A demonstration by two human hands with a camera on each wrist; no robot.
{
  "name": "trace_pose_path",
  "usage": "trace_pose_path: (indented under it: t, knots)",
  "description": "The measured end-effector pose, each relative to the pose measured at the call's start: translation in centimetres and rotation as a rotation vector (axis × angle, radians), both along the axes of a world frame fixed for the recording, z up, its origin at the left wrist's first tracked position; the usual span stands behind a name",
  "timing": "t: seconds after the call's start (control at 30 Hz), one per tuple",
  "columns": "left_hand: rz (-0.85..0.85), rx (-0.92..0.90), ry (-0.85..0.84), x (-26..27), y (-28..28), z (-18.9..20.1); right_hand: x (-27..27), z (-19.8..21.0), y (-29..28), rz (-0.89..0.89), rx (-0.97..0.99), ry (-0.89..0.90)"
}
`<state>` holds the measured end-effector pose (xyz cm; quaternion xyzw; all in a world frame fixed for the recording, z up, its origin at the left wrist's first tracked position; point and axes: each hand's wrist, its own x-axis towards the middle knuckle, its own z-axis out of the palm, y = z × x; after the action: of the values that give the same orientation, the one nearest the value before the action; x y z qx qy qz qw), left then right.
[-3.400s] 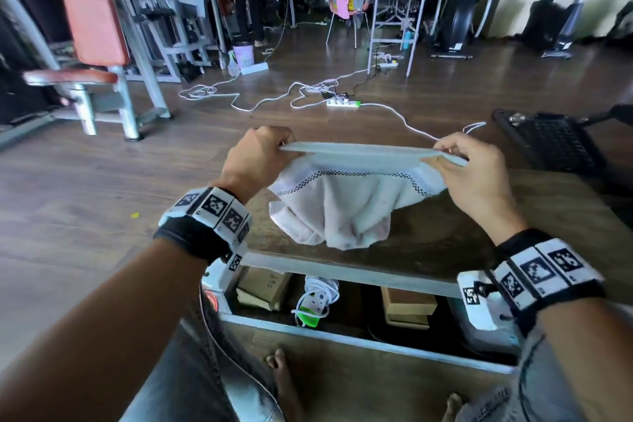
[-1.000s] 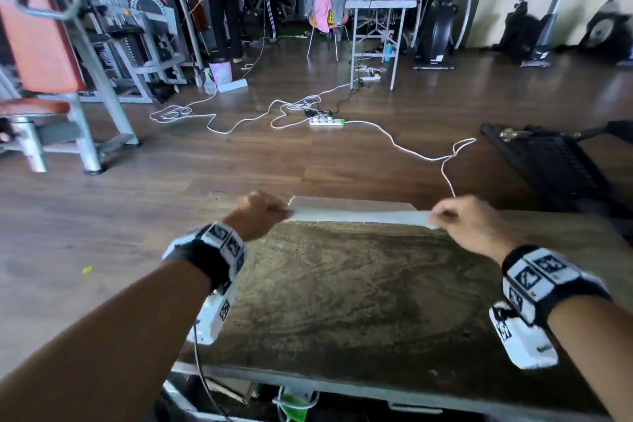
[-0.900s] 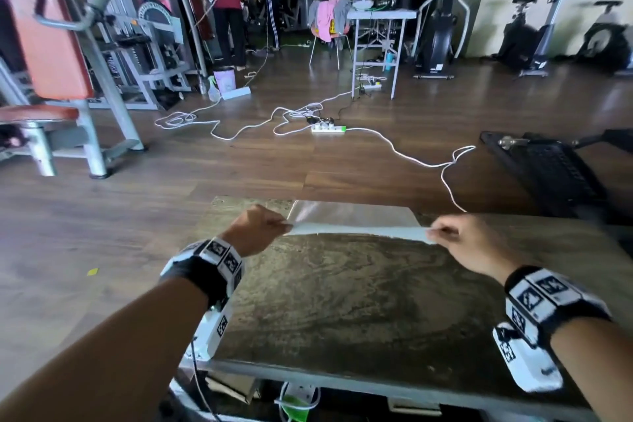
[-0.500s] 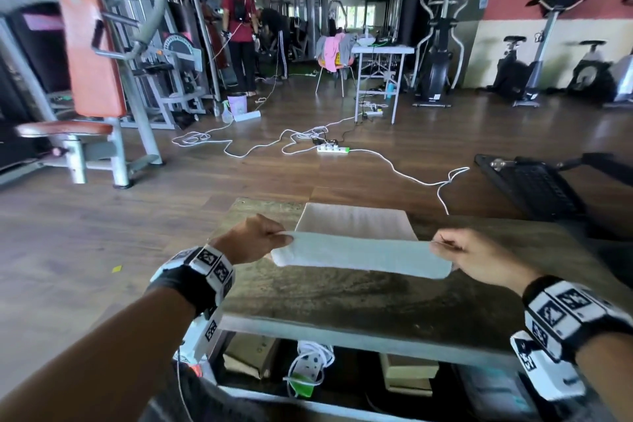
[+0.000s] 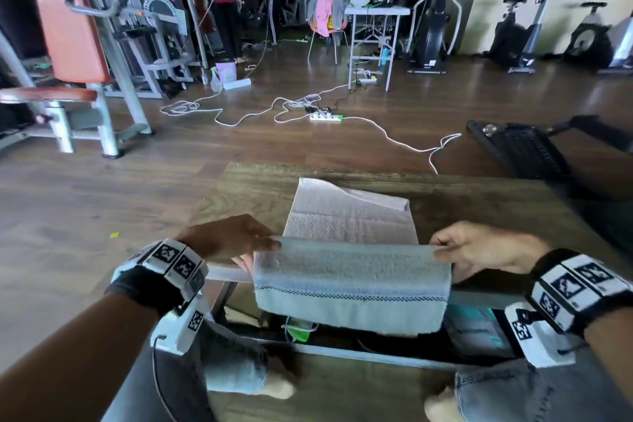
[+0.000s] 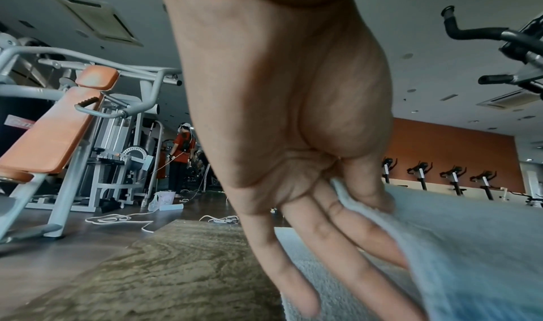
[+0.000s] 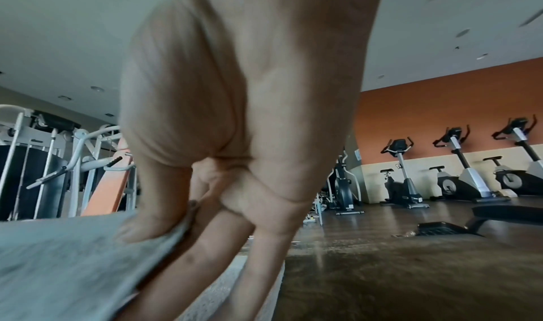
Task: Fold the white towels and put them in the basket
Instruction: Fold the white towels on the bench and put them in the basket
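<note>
A wooden table [image 5: 479, 202] fills the near half of the head view, with gym machines and a white extension cord [image 5: 394, 134] on the floor beyond it. On the table lies the white towel [image 5: 349, 271], its far part flat on the top and its near part lifted and hanging over the near edge, the stitched border stripe facing the person. The fold line runs left to right, square across the person's front, so the towel's long axis lies across the body and its far end points straight away.

The left hand [image 5: 226, 240] pinches the left end of that raised fold, thumb on top of the cloth and fingers beneath, as the left wrist view shows. The right hand [image 5: 479, 247] pinches the right end the same way, thumb pressing down on the cloth. The two hands are well apart, one at each corner, level with each other, and neither is nearer to the far end.

The likely next move is to carry the held fold forward over the flat part; both hands must travel evenly or the edges will skew. No basket is in view.
</note>
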<state>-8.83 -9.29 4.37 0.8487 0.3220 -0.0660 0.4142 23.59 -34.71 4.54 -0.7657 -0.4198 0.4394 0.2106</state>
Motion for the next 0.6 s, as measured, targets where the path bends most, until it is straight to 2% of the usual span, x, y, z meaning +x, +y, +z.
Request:
trace_pose_path:
  t: [0.13,0.3,0.47,0.53,0.6]
  knots:
    - [0.075,0.182,-0.112,4.0,4.1,-1.5,2.7,-1.2,3.8,-0.126,0.133,-0.203]
    - [0.118,0.263,-0.165,9.7,8.2,-3.2,6.2,-3.3,9.3,-0.161,0.137,-0.298]
    - [0.250,0.349,-0.462,14.6,13.4,-5.5,9.7,-5.7,14.1,-0.157,0.235,-0.346]
    - [0.233,0.347,-0.422,16.7,15.5,-7.2,10.8,-6.8,15.6,-0.158,0.222,-0.371]
    - [0.162,0.356,-0.277,18.5,16.7,-8.8,11.8,-8.1,16.6,-0.115,0.204,-0.412]
